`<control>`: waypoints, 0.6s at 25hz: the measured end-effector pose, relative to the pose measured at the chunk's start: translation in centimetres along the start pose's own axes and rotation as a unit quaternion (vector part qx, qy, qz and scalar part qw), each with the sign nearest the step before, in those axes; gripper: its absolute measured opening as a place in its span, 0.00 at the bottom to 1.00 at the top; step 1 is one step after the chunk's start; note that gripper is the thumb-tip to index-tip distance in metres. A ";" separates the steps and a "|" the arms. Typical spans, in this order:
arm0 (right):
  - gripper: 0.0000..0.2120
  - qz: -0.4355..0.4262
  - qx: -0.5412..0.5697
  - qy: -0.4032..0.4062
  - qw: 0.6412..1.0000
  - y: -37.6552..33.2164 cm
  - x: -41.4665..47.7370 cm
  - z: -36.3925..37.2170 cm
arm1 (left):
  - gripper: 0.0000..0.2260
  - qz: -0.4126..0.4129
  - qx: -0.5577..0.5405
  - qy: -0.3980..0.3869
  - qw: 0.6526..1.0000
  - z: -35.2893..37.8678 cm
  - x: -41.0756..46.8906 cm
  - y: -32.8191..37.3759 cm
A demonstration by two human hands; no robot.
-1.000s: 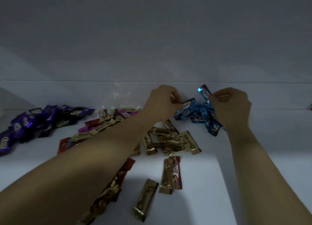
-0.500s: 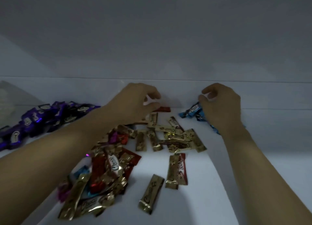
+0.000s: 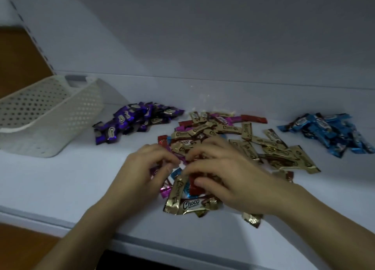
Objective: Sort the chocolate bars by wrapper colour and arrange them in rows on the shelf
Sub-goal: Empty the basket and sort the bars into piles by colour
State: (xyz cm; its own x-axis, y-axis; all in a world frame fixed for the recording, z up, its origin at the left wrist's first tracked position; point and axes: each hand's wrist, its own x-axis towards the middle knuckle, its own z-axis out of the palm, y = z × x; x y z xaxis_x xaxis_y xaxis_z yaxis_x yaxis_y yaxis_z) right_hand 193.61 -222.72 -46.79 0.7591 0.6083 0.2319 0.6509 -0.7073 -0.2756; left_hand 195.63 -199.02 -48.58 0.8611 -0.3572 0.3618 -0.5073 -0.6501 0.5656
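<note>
**Dim shelf bay in cool light**

A smooth white shelf board (image 3: 60,188) meets a plain pale back panel (image 3: 223,36), both in low bluish light. At far left runs a white upright strip with punched slots (image 3: 33,39) — beyond it, and below the shelf's front edge, a brown wood-toned surface (image 3: 18,67).

1. The shelf (image 3: 60,188) is plain white, with a bluish cast in the dim light.
2. The basket (image 3: 50,115) is cream, patterned with rows of small round holes.
3. The purple bars (image 3: 134,119) are glossy violet with white lettering.
4. The blue bars (image 3: 328,131) are bright sky blue.
5. The mixed heap (image 3: 284,154) is mostly shiny gold, with red, magenta and a little blue.
6. One gold bar (image 3: 190,204) carries a dark brown band with white "Choco" script.
7. The panel (image 3: 18,62) at far left is warm brown.
</note>
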 end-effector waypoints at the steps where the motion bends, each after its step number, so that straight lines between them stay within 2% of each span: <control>1: 0.12 0.007 -0.010 -0.012 1.000 0.1 0.0 0.3 | 0.08 0.019 0.020 -0.006 1.000 0.3 -0.2 -0.3; 5: 0.08 0.059 0.010 0.007 0.998 1.3 -0.2 0.4 | 0.14 0.009 0.086 -0.085 0.993 0.9 -0.3 -0.5; 8: 0.05 0.073 0.001 0.035 0.997 1.5 -0.3 0.3 | 0.13 0.021 0.084 -0.097 0.992 1.1 -0.5 -0.5; 11: 0.05 0.086 -0.038 0.052 0.994 1.4 -0.3 0.6 | 0.06 0.010 0.055 -0.076 0.996 1.1 -0.5 -0.6; 13: 0.08 0.085 -0.025 0.068 0.994 1.3 0.3 -0.2 | 0.01 -0.004 0.023 -0.039 0.999 0.8 -0.7 -0.5; 15: 0.10 0.072 0.005 0.069 0.995 0.9 3.1 -1.3 | 0.04 -0.041 -0.030 0.015 0.999 0.4 -1.0 -0.4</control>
State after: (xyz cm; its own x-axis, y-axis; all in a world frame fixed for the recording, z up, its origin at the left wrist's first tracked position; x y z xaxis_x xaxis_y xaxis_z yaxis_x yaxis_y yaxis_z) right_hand 196.57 -221.91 -45.11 0.8381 0.4452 0.3153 0.5361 -0.7791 -0.3250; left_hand 195.01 -198.68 -49.44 0.8987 -0.2836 0.3346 -0.4375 -0.6341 0.6376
